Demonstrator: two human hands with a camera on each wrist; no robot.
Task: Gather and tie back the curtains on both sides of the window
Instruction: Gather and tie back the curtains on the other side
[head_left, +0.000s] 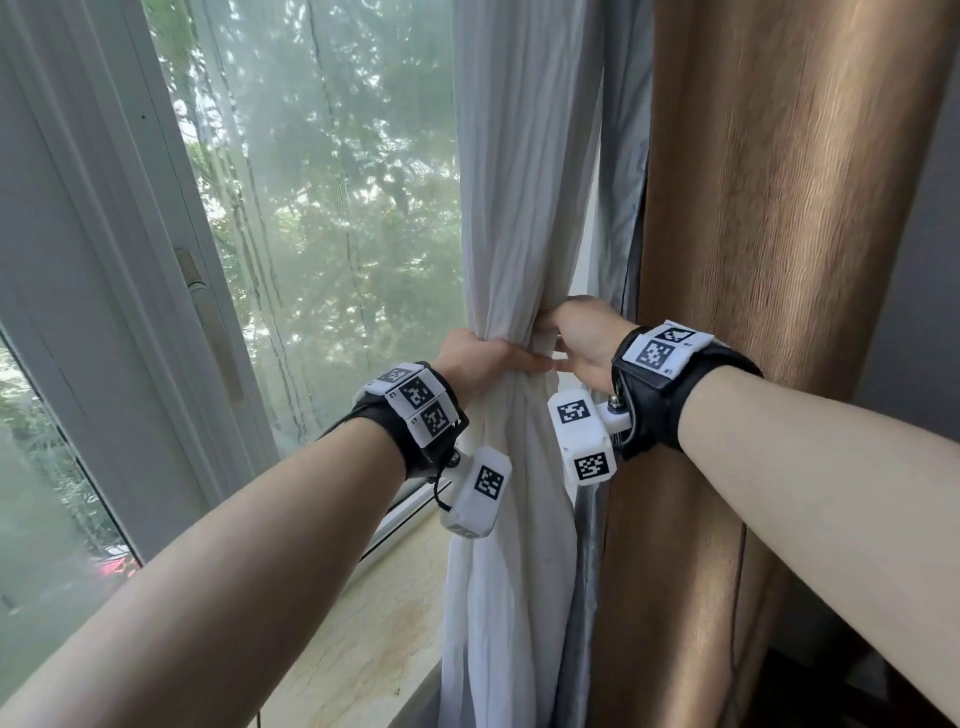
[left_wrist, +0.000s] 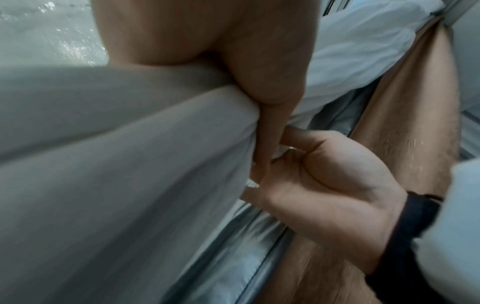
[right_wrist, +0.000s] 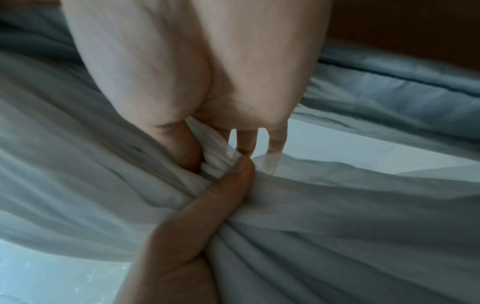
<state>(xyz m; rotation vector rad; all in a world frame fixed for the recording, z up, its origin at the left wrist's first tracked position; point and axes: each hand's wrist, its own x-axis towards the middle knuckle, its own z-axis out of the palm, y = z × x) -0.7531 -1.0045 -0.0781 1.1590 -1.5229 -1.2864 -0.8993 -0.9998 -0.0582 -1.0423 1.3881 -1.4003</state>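
Note:
In the head view a white sheer curtain (head_left: 519, 208) hangs gathered into a bunch at the window's right side. My left hand (head_left: 488, 358) grips the bunch from the left, its thumb lying across the front. My right hand (head_left: 576, 338) holds the same bunch from the right at almost the same height, and the two hands touch. In the right wrist view the right hand (right_wrist: 207, 92) pinches folds of the white curtain (right_wrist: 337, 226), with the left thumb (right_wrist: 207, 205) pressed on the cloth below. In the left wrist view the left hand (left_wrist: 259, 82) clamps the white curtain (left_wrist: 116, 164) against the right hand (left_wrist: 324, 174). No tie-back shows.
A brown heavy curtain (head_left: 769, 260) with a grey lining (head_left: 628, 182) hangs just right of the bunch. The white window frame with its handle (head_left: 208, 322) stands to the left. Below lies the stone sill (head_left: 374, 613), and a grey wall (head_left: 919, 260) is at the far right.

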